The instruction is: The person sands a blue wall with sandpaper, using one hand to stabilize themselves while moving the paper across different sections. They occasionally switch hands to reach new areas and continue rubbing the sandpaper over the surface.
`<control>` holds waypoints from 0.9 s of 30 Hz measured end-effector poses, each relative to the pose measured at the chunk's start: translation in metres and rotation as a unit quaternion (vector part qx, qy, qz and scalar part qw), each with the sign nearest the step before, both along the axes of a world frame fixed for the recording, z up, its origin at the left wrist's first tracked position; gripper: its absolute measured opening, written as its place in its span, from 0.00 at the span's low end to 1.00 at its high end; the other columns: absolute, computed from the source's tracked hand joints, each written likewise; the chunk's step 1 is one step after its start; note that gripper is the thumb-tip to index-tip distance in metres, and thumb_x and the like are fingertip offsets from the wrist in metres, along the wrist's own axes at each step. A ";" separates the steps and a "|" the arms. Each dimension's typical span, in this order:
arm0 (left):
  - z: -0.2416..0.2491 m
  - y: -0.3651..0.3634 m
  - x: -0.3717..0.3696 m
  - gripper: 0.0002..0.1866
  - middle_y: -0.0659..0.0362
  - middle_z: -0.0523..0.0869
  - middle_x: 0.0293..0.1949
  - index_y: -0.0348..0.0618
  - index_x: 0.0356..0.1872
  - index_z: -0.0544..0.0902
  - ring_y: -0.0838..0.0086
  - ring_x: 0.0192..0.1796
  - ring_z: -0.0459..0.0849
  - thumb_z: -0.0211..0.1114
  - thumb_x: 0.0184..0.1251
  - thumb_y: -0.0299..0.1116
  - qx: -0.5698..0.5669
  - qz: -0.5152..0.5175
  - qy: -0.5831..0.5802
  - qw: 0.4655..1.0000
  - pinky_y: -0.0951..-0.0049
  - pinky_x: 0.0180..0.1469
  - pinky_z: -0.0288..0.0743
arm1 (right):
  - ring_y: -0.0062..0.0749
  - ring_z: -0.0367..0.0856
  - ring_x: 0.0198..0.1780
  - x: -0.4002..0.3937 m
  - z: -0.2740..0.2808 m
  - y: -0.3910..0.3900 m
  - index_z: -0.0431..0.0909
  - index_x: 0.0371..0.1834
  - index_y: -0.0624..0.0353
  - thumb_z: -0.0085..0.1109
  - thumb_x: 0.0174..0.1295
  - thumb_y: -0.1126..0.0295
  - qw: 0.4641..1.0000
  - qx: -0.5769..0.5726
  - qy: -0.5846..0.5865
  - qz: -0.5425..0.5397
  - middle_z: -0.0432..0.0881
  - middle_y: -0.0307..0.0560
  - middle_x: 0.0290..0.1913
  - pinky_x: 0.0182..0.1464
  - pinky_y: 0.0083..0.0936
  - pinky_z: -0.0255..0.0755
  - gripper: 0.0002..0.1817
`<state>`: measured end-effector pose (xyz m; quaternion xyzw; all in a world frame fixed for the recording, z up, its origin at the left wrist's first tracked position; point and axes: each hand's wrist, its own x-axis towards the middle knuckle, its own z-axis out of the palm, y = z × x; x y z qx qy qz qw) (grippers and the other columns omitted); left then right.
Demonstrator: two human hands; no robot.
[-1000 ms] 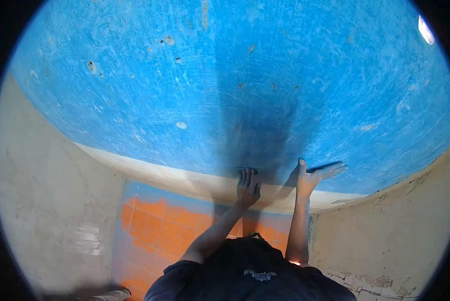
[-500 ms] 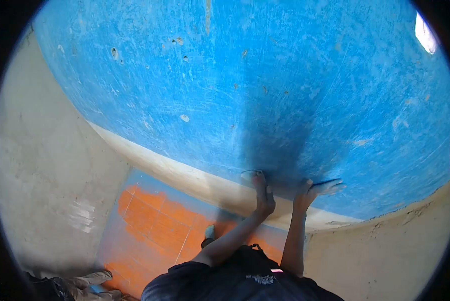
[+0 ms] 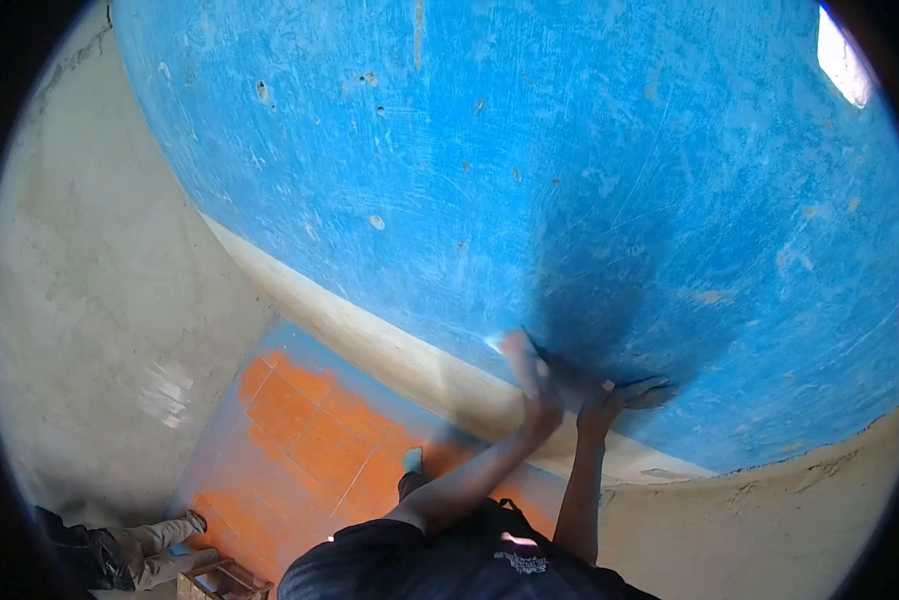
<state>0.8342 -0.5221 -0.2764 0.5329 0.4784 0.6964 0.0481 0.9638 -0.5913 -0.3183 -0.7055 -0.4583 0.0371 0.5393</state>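
Observation:
A scuffed blue wall (image 3: 419,180) rises in front of me, with a cream band (image 3: 389,345) along its base. My left hand (image 3: 529,372) presses against the lower part of the blue paint, wrist bent and fingers folded toward the left. Motion smears its fingertips, and a pale patch shows there; what lies under them cannot be made out. To its right, my right hand (image 3: 629,396) rests flat on the wall just above the cream band, fingers stretched out to the right and holding nothing. Both hands are apart from each other.
Below lies a tiled floor with orange paint (image 3: 319,430). At lower left are another person's legs (image 3: 154,550) beside a wooden frame (image 3: 224,580). Grey plaster walls (image 3: 99,280) flank the blue one. A bright opening (image 3: 842,60) is at upper right.
The camera view has turned slightly. My left hand has shifted a little along the wall and is now blurred. My right hand stays flat on it. The wooden frame has come into view.

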 end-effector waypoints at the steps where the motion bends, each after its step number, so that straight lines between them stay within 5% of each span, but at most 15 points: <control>1: 0.005 0.010 -0.004 0.32 0.46 0.46 0.80 0.31 0.77 0.48 0.58 0.81 0.44 0.40 0.84 0.42 -0.003 0.008 -0.020 1.000 0.63 0.80 0.35 | 0.64 0.17 0.80 -0.001 0.003 0.000 0.21 0.79 0.64 0.32 0.69 0.31 0.998 0.024 -0.033 -0.040 0.18 0.74 0.78 0.74 0.60 0.17 0.55; 3: 0.054 0.049 -0.039 0.30 0.43 0.45 0.80 0.28 0.76 0.51 0.52 0.81 0.42 0.39 0.84 0.41 0.002 0.028 -0.138 0.990 0.56 0.80 0.36 | 0.64 0.17 0.80 -0.002 0.010 0.000 0.21 0.79 0.64 0.32 0.70 0.31 0.985 0.071 -0.095 -0.126 0.18 0.74 0.78 0.74 0.59 0.17 0.55; 5: 0.115 0.068 -0.087 0.32 0.46 0.45 0.80 0.31 0.77 0.46 0.57 0.82 0.42 0.39 0.83 0.41 0.040 -0.013 -0.206 0.978 0.61 0.80 0.34 | 0.64 0.17 0.80 -0.001 0.016 0.002 0.21 0.79 0.64 0.31 0.70 0.32 0.967 0.104 -0.148 -0.181 0.18 0.74 0.78 0.75 0.59 0.17 0.54; 9: 0.072 0.050 -0.052 0.30 0.43 0.42 0.80 0.28 0.77 0.47 0.55 0.82 0.37 0.35 0.84 0.38 -0.022 -0.020 -0.163 0.986 0.57 0.80 0.30 | 0.63 0.17 0.80 -0.005 0.014 -0.001 0.20 0.79 0.64 0.30 0.71 0.33 0.971 0.091 -0.159 -0.152 0.18 0.74 0.78 0.75 0.57 0.17 0.53; 11: -0.012 -0.014 0.012 0.31 0.43 0.43 0.80 0.29 0.77 0.47 0.55 0.82 0.39 0.36 0.83 0.39 -0.060 -0.074 -0.080 0.992 0.59 0.80 0.31 | 0.63 0.17 0.80 -0.009 0.012 0.001 0.20 0.78 0.64 0.29 0.72 0.33 0.992 0.074 -0.076 -0.069 0.18 0.74 0.78 0.75 0.56 0.17 0.52; 12: -0.013 -0.038 0.025 0.31 0.43 0.45 0.80 0.31 0.77 0.48 0.55 0.82 0.42 0.38 0.83 0.42 -0.060 -0.113 -0.025 0.992 0.60 0.80 0.33 | 0.64 0.19 0.80 -0.009 0.014 0.004 0.19 0.78 0.64 0.30 0.72 0.33 0.995 0.091 -0.023 -0.035 0.18 0.74 0.78 0.76 0.55 0.19 0.53; 14: -0.014 -0.018 0.022 0.32 0.43 0.47 0.79 0.31 0.77 0.49 0.55 0.81 0.43 0.38 0.83 0.44 -0.078 -0.093 -0.097 0.988 0.60 0.80 0.35 | 0.62 0.36 0.73 -0.004 0.020 0.008 0.24 0.78 0.67 0.31 0.73 0.36 0.997 0.065 -0.022 -0.021 0.36 0.73 0.71 0.72 0.54 0.32 0.50; 17: 0.081 0.051 -0.047 0.31 0.46 0.39 0.81 0.31 0.78 0.44 0.58 0.82 0.36 0.35 0.84 0.39 0.000 -0.054 -0.210 0.976 0.61 0.80 0.30 | 0.59 0.62 0.63 -0.007 0.021 -0.007 0.32 0.77 0.71 0.34 0.75 0.41 1.000 0.008 -0.006 -0.004 0.62 0.70 0.62 0.68 0.51 0.51 0.46; 19: 0.124 0.095 -0.107 0.31 0.47 0.41 0.81 0.31 0.78 0.43 0.58 0.82 0.39 0.35 0.84 0.40 0.053 -0.092 -0.265 0.958 0.62 0.81 0.32 | 0.59 0.70 0.59 -0.009 0.021 -0.009 0.42 0.74 0.74 0.35 0.76 0.43 0.998 0.033 -0.036 -0.034 0.71 0.70 0.58 0.65 0.50 0.58 0.42; 22: 0.105 0.110 -0.110 0.33 0.44 0.45 0.80 0.30 0.77 0.47 0.58 0.81 0.43 0.38 0.84 0.44 0.010 -0.047 -0.250 0.967 0.63 0.80 0.35 | 0.62 0.70 0.60 -0.011 0.013 -0.003 0.54 0.70 0.75 0.38 0.76 0.45 0.991 0.082 -0.080 -0.065 0.72 0.72 0.59 0.64 0.51 0.59 0.39; 24: 0.093 0.063 -0.065 0.33 0.42 0.46 0.79 0.27 0.76 0.48 0.56 0.81 0.44 0.41 0.83 0.42 0.004 -0.015 -0.196 0.981 0.63 0.80 0.36 | 0.65 0.68 0.62 0.007 -0.014 -0.008 0.47 0.73 0.74 0.41 0.75 0.45 1.000 0.011 -0.028 0.002 0.69 0.74 0.61 0.66 0.52 0.58 0.42; 25: 0.055 0.037 -0.032 0.32 0.39 0.47 0.79 0.26 0.76 0.49 0.52 0.81 0.43 0.44 0.82 0.38 0.023 -0.077 -0.186 0.979 0.60 0.80 0.35 | 0.67 0.68 0.63 0.017 -0.030 -0.010 0.43 0.74 0.74 0.43 0.74 0.45 0.999 -0.024 -0.002 0.038 0.68 0.76 0.62 0.66 0.52 0.58 0.43; 26: -0.044 0.027 0.003 0.30 0.35 0.46 0.78 0.24 0.75 0.49 0.47 0.81 0.43 0.43 0.80 0.32 0.071 -0.148 -0.128 0.978 0.55 0.80 0.34 | 0.68 0.67 0.63 0.024 -0.041 -0.009 0.40 0.76 0.73 0.45 0.73 0.45 0.995 -0.059 0.022 0.073 0.67 0.77 0.63 0.67 0.52 0.57 0.45; 27: -0.047 -0.024 0.014 0.27 0.30 0.53 0.75 0.21 0.72 0.57 0.33 0.77 0.49 0.42 0.80 0.32 0.019 -0.148 0.050 0.988 0.46 0.77 0.43 | 0.69 0.63 0.65 0.024 -0.041 -0.001 0.37 0.77 0.72 0.46 0.72 0.44 0.995 -0.068 0.010 0.065 0.63 0.78 0.65 0.68 0.54 0.55 0.48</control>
